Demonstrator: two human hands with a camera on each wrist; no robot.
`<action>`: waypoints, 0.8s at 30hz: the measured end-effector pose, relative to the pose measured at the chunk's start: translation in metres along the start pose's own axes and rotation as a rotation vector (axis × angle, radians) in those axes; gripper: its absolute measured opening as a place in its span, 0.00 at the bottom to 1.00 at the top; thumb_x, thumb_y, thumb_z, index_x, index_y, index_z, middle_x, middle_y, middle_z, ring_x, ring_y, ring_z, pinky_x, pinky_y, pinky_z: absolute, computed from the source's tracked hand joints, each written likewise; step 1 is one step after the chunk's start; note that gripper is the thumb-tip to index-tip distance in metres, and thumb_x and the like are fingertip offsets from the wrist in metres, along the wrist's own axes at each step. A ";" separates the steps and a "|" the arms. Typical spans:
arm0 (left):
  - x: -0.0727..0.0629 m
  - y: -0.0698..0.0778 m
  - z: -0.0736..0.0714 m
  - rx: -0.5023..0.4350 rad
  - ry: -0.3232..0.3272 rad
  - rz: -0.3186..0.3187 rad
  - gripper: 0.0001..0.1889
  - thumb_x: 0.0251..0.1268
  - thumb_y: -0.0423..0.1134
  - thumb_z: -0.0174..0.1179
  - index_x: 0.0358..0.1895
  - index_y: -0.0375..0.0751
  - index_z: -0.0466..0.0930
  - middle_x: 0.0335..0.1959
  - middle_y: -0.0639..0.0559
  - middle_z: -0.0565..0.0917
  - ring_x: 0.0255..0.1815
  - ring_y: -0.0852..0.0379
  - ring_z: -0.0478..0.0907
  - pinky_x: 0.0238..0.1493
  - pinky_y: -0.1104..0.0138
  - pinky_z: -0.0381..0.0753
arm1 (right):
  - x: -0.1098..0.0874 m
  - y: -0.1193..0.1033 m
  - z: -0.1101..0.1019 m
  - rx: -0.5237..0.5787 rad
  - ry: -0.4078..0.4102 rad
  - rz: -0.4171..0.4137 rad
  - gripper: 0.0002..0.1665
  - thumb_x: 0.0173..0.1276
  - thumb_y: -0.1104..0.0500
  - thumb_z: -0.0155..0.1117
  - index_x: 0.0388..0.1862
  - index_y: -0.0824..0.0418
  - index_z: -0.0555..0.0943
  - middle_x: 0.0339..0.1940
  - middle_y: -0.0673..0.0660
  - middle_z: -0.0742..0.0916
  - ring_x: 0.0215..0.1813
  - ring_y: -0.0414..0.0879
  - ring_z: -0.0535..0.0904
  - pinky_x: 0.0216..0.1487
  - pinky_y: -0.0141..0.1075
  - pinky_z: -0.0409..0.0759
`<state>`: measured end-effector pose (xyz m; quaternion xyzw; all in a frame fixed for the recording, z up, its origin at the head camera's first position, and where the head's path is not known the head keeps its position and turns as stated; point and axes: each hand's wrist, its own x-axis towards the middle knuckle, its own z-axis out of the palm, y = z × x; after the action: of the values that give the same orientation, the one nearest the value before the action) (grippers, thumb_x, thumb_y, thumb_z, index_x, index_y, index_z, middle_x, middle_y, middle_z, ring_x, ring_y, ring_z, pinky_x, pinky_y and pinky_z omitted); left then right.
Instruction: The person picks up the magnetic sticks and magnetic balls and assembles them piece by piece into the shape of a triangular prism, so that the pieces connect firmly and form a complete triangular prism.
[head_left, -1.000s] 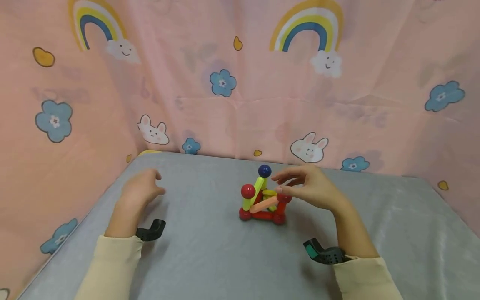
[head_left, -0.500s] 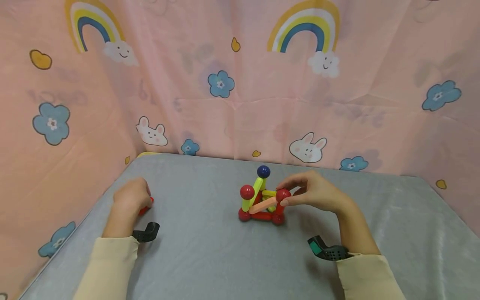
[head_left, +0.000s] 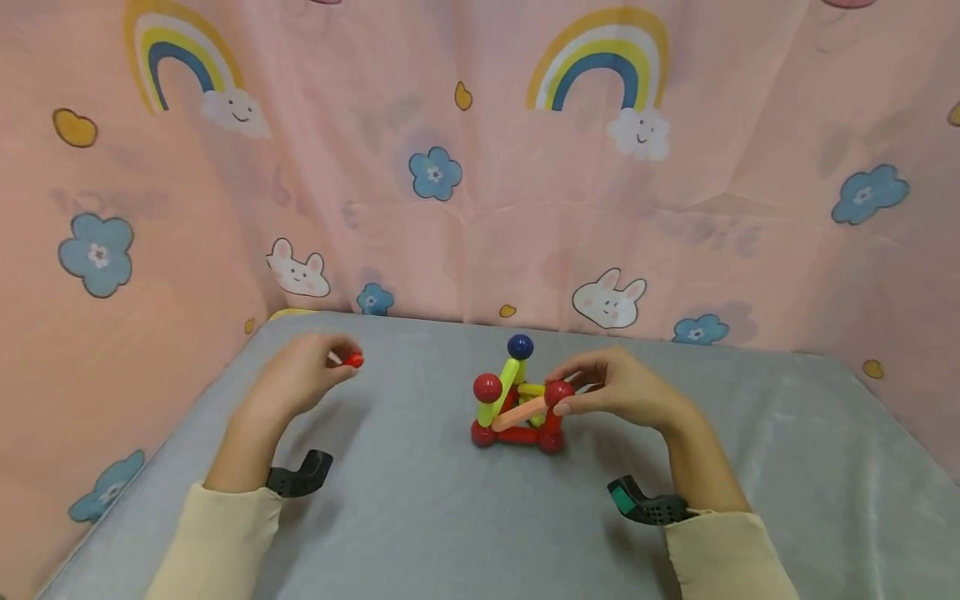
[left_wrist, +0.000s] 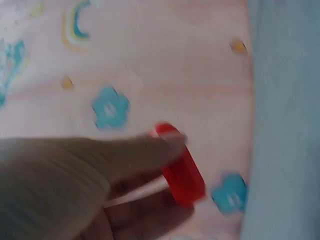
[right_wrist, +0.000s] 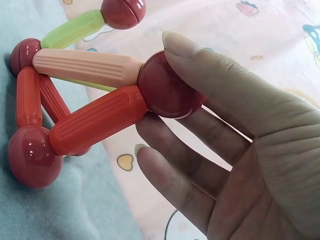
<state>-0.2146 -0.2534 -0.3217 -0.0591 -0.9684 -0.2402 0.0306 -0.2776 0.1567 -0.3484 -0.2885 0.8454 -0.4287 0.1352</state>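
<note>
A frame of magnetic rods and balls stands on the grey table, with red balls at its lower corners and a blue ball (head_left: 521, 347) on top. My right hand (head_left: 626, 392) pinches the red ball (right_wrist: 170, 87) at its upper right corner between thumb and fingers. From that ball a peach rod (right_wrist: 90, 66) and a red rod (right_wrist: 100, 120) run to other balls. Off to the left, my left hand (head_left: 300, 375) holds a loose red magnetic rod (left_wrist: 181, 172) between thumb and fingers, raised over the table. Another red ball (head_left: 487, 388) tops a yellow-green rod at the frame's left.
The grey cloth-covered table (head_left: 420, 517) reaches back to a pink patterned curtain (head_left: 510, 233), which also closes off the left side. Each wrist carries a black camera mount (head_left: 300, 475).
My left hand dipped to the table at the left, took up the red rod and has moved up and right with it. My right hand has closed its fingers on the red ball.
</note>
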 end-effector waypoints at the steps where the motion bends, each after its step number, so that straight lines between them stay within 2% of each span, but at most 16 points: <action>1: 0.000 0.012 0.000 -0.020 0.014 0.050 0.10 0.69 0.38 0.64 0.50 0.43 0.85 0.47 0.48 0.88 0.48 0.49 0.84 0.49 0.54 0.84 | 0.000 -0.001 0.000 -0.003 0.004 0.005 0.26 0.59 0.50 0.78 0.54 0.58 0.86 0.46 0.56 0.90 0.51 0.51 0.83 0.49 0.41 0.83; 5: 0.001 0.060 0.007 -0.088 0.032 0.269 0.11 0.68 0.38 0.66 0.52 0.46 0.85 0.47 0.53 0.88 0.49 0.53 0.85 0.53 0.55 0.86 | 0.002 -0.001 0.000 -0.010 0.013 0.018 0.26 0.59 0.49 0.79 0.54 0.58 0.86 0.47 0.54 0.90 0.52 0.52 0.82 0.49 0.41 0.83; 7: 0.005 0.083 0.014 -0.101 0.006 0.359 0.12 0.66 0.37 0.67 0.52 0.46 0.85 0.46 0.54 0.87 0.47 0.55 0.84 0.53 0.58 0.86 | 0.002 -0.001 0.000 -0.009 0.015 0.019 0.26 0.58 0.50 0.79 0.54 0.58 0.86 0.47 0.54 0.90 0.52 0.52 0.82 0.49 0.41 0.83; 9: 0.010 0.105 0.020 -0.098 -0.027 0.422 0.12 0.65 0.36 0.68 0.51 0.46 0.85 0.45 0.54 0.87 0.46 0.57 0.83 0.50 0.63 0.86 | 0.001 0.000 -0.001 -0.005 0.015 0.016 0.26 0.59 0.50 0.79 0.54 0.58 0.86 0.48 0.54 0.90 0.52 0.52 0.82 0.50 0.41 0.84; 13: 0.020 0.139 0.033 -0.105 -0.116 0.474 0.13 0.64 0.36 0.70 0.50 0.45 0.86 0.42 0.54 0.87 0.42 0.59 0.82 0.43 0.71 0.86 | -0.001 0.001 -0.002 0.008 0.010 0.008 0.24 0.59 0.50 0.78 0.53 0.58 0.86 0.48 0.55 0.90 0.50 0.52 0.83 0.49 0.42 0.84; 16: 0.025 0.154 0.042 -0.120 -0.165 0.483 0.13 0.63 0.37 0.70 0.50 0.44 0.88 0.41 0.53 0.89 0.38 0.60 0.82 0.40 0.73 0.84 | -0.003 -0.001 -0.002 0.013 0.010 0.007 0.23 0.59 0.50 0.78 0.52 0.56 0.87 0.48 0.56 0.89 0.50 0.52 0.84 0.49 0.43 0.85; 19: 0.029 0.160 0.052 -0.126 -0.171 0.476 0.14 0.62 0.38 0.71 0.51 0.44 0.89 0.41 0.52 0.90 0.38 0.60 0.83 0.41 0.74 0.85 | -0.002 -0.003 0.000 0.014 0.011 0.012 0.23 0.59 0.50 0.79 0.52 0.54 0.87 0.49 0.55 0.89 0.51 0.51 0.84 0.49 0.42 0.85; 24: 0.031 0.160 0.066 -0.110 -0.142 0.479 0.14 0.61 0.39 0.72 0.51 0.44 0.89 0.42 0.52 0.91 0.39 0.60 0.83 0.43 0.74 0.85 | -0.002 -0.004 0.002 0.001 0.019 0.003 0.22 0.59 0.50 0.78 0.52 0.55 0.87 0.49 0.55 0.89 0.51 0.50 0.84 0.49 0.40 0.85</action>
<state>-0.2271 -0.0789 -0.3039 -0.3053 -0.9119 -0.2738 0.0152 -0.2735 0.1554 -0.3464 -0.2830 0.8468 -0.4319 0.1280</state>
